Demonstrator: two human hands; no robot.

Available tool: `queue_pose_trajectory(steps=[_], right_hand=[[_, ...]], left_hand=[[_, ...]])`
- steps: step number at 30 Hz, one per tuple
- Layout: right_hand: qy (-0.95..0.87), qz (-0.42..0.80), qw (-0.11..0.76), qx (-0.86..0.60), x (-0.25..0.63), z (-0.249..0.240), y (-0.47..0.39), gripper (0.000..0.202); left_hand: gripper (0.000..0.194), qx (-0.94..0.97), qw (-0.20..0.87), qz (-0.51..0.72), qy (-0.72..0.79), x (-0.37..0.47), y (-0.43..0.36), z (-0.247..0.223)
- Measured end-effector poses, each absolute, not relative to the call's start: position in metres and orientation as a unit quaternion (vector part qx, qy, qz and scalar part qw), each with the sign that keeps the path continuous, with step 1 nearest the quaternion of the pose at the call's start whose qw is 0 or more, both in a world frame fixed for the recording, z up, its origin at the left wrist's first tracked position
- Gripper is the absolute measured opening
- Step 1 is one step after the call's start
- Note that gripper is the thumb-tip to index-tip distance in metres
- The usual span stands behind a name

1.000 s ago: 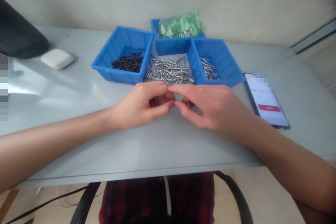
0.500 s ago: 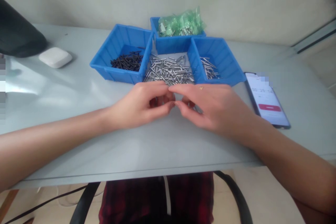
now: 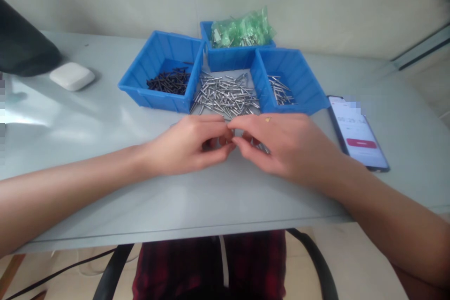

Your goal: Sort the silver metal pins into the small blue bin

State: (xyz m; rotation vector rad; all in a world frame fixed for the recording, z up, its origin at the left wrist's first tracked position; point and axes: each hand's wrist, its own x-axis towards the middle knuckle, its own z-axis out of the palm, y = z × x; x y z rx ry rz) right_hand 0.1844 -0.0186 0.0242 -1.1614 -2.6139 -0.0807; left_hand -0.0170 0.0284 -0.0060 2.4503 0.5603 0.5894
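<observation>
My left hand [image 3: 191,145] and my right hand [image 3: 284,143] meet at their fingertips, low over the table. The left fingers are curled in a pinch, and whatever lies between them is too small and hidden to make out. Bent inward too, the right hand has a few thin silver metal pins [image 3: 263,148] showing beneath its curled fingers. Just beyond both hands spreads a heap of silver metal pins [image 3: 228,93]. To its left, a blue bin [image 3: 140,91] holds dark screw-like pieces [image 3: 170,81]. On the right, another blue bin [image 3: 298,84] contains more silver pins [image 3: 280,91].
Behind the heap, a third blue bin [image 3: 230,60] carries a green plastic bag [image 3: 242,30] of parts. A phone [image 3: 358,133] lies right of my right hand. A white case [image 3: 72,76] and a dark rounded object [image 3: 26,42] are at far left. The table's front edge [image 3: 176,234] runs below my arms.
My left hand has shifted slightly toward me, and its fingertips are a little lower. The right hand has hardly moved. The bins and heap look unchanged.
</observation>
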Motion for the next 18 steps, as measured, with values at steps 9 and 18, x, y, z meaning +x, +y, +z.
queue_pose_trajectory(steps=[9, 18], right_hand=[[-0.907, -0.037, 0.131, -0.399, 0.1842, 0.0233, -0.0177, 0.023], [-0.911, -0.054, 0.120, -0.391, 0.1834, 0.0237, -0.0184, 0.023]], left_hand=[[0.014, 0.916, 0.273, 0.210, 0.205, -0.0177, 0.0292, -0.0058], [0.011, 0.924, 0.261, 0.199, 0.197, -0.0181, 0.0286, -0.0066]])
